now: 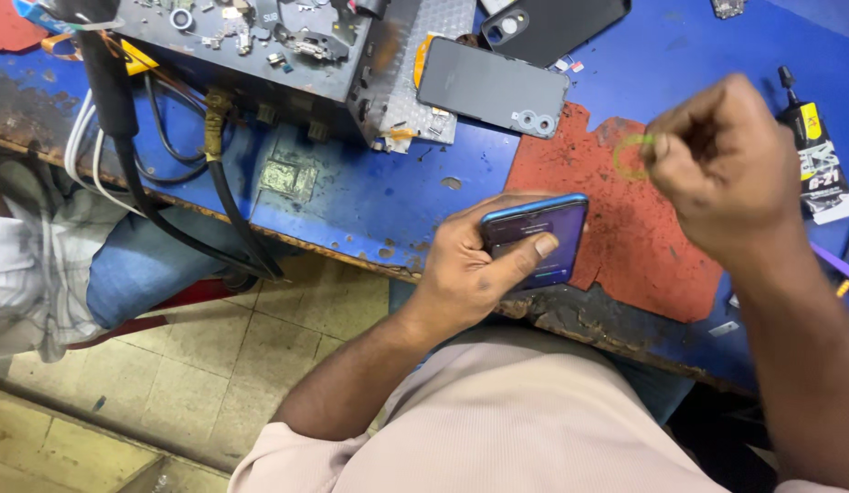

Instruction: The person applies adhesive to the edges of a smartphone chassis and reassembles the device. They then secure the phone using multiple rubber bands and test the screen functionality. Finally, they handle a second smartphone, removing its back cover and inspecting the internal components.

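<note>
I am holding the blue phone (537,239) in my left hand (470,265), thumb lying across its lit screen, at the near edge of the desk (369,196) over the worn red mat (616,219). My right hand (721,169) is hovering above the mat, well right of the phone, curled into a closed fist, holding nothing I can see.

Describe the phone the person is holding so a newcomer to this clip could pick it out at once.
Start at the blue workbench and find the worn red mat at its near edge. The blue-edged phone sits at that mat's left side, gripped by the left hand with the thumb across its lit screen. The other two phones lie farther back, dark grey, backs up and untouched.
</note>
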